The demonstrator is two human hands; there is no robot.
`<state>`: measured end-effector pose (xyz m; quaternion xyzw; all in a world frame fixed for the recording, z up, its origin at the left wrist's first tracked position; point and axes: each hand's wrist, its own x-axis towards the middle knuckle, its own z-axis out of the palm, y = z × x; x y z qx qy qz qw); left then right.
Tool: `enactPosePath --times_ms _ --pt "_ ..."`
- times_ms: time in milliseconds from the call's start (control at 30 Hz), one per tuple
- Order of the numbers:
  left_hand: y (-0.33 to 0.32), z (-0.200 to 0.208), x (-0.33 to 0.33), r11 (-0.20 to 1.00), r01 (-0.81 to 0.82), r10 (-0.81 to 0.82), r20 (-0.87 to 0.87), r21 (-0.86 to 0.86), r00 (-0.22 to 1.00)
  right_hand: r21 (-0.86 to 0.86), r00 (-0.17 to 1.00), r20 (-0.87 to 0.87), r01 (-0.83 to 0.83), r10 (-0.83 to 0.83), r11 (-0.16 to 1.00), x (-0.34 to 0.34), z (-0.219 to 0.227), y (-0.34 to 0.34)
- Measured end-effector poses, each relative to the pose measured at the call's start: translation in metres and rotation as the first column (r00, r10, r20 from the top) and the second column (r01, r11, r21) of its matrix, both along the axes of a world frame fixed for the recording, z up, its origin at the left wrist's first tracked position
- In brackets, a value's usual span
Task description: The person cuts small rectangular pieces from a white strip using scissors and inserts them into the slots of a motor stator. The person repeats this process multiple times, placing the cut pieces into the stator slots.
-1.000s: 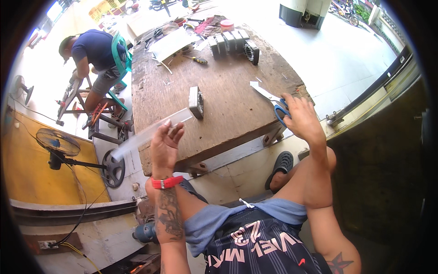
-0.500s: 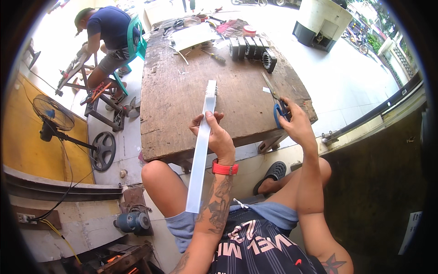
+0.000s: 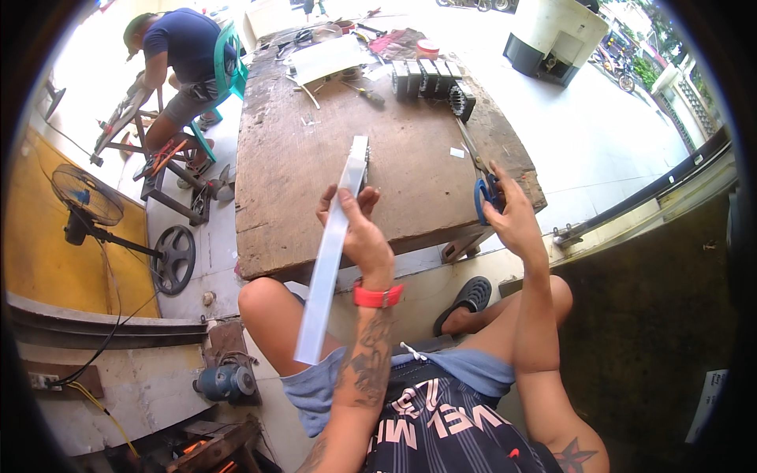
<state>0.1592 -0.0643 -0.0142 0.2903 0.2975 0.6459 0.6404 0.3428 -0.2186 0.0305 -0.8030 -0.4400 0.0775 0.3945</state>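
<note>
One person's two hands worked at one wooden table (image 3: 300, 173). The left hand (image 3: 367, 236) was closed lightly, thumb laid over one long, clear plastic strip (image 3: 322, 276) and fingers bent beneath it; the strip hung past the near edge of the table, over the lap, its far end up against one pale-topped block (image 3: 359, 143). The right hand (image 3: 516, 217) was half curled around the blue handles of one pair of scissors (image 3: 478, 189), which pointed away over the table; how far each finger sat in the loops could not be told. One small plastic scrap (image 3: 457, 152) lay just left of the blades. Farther back stood what looked like five blocks in a row (image 3: 426, 79), plus one more turned at the right end (image 3: 463, 102). One screwdriver (image 3: 369, 97), one white sheet (image 3: 327, 59) and one red-lidded tub (image 3: 427, 50) lay beyond. One co-worker (image 3: 183, 43) sat on one green chair (image 3: 229, 67) at the left.
</note>
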Motion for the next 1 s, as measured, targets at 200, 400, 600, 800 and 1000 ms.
enactPosePath --times_ms 200,400,600,800,1000 --pt "0.057 0.041 -0.056 0.938 0.313 -0.284 -0.188 0.149 0.940 0.298 0.917 -0.336 -0.115 0.217 0.947 -0.036 -0.003 0.003" --pt "0.060 0.046 -0.067 0.817 0.572 -0.537 -0.261 0.076 0.802 0.164 0.834 -0.470 -0.237 0.288 0.957 -0.094 -0.025 0.007" --pt "0.043 0.027 -0.076 0.790 0.609 -0.588 -0.196 0.070 0.785 0.124 0.708 -0.665 -0.209 0.238 0.970 -0.114 -0.050 0.010" --pt "0.039 0.026 -0.071 0.790 0.610 -0.585 -0.221 0.061 0.780 0.156 0.773 -0.551 -0.276 0.316 0.948 -0.122 -0.050 0.020" --pt "0.035 0.019 -0.070 0.756 0.653 -0.632 -0.209 0.044 0.746 0.158 0.750 -0.589 -0.259 0.301 0.953 -0.121 -0.048 0.026"
